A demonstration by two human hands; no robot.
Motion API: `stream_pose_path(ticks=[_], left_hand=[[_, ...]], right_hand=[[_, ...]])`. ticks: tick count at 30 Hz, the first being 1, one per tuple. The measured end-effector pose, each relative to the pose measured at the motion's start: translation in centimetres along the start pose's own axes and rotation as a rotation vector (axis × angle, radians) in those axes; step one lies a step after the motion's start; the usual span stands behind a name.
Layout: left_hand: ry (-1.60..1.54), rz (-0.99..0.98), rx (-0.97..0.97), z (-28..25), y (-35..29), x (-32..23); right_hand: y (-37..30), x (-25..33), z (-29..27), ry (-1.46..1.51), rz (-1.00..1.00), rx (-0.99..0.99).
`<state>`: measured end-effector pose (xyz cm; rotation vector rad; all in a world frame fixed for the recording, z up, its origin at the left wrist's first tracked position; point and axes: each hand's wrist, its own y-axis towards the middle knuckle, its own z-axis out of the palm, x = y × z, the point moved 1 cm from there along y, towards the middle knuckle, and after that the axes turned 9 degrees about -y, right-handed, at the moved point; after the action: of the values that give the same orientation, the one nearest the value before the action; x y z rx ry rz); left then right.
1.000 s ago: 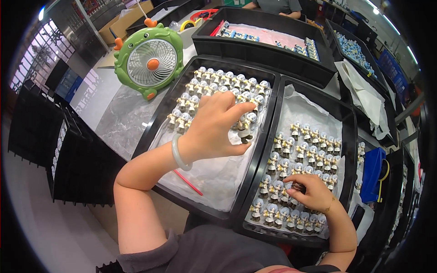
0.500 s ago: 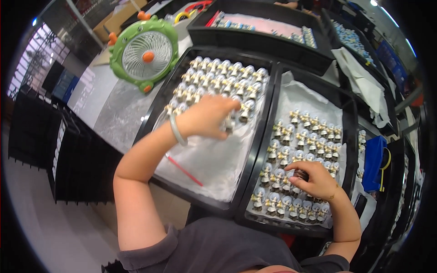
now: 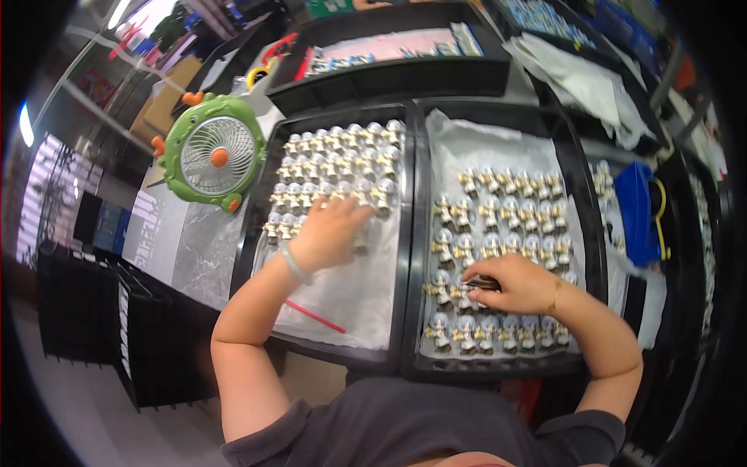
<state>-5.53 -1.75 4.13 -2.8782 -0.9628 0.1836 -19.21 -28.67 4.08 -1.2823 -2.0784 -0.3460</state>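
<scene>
My left hand (image 3: 333, 233) is over the left black tray (image 3: 407, 265), its blurred fingers bent and apart above the nearer rows of small figurines (image 3: 339, 164). One smeared figurine (image 3: 359, 243) stands beside or under the fingers; contact cannot be made out. The figurines have pale blue-white hair, white clothes and dark bases. In the right black tray (image 3: 418, 311), my right hand (image 3: 517, 284) is closed, thumb and fingers pinching a dark, shiny, narrow object (image 3: 484, 284) whose kind is unclear. Standing figurines (image 3: 486, 333) surround that hand, partly hidden by it.
A red stick (image 3: 315, 316) lies on the left tray's white liner. Left of it stands a green fan (image 3: 216, 154) with orange knobs. Behind is another black tray (image 3: 389, 87) holding parts. A blue bin (image 3: 634, 214) sits at the right, and black crates (image 3: 159, 335) at the lower left.
The whole view has turned, shifting the trays leftward. My left hand has drawn back slightly, uncovering more of the figurine rows. My right hand keeps its pinch on the dark object.
</scene>
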Motion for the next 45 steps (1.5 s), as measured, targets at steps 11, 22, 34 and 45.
stream_pose_path(ticks=[11,22,34,45], left_hand=[[-0.181,0.380,-0.232,-1.6,13.4,-6.2],[-0.287,-0.003,0.441,2.2,23.5,-6.7],[-1.951,0.213,-0.023,-4.8,9.2,-4.1],[-1.740,0.336,-0.223,-2.9,1.6,-4.3]], right_hand=[[-0.2,-1.6,1.0,-0.054,-0.021,0.033],[-0.6,-1.1,0.9,-0.065,0.001,0.008],[-0.6,-0.9,-0.9,-0.044,-0.071,-0.054],[0.1,-0.1,-0.5,-0.024,0.025,0.002]])
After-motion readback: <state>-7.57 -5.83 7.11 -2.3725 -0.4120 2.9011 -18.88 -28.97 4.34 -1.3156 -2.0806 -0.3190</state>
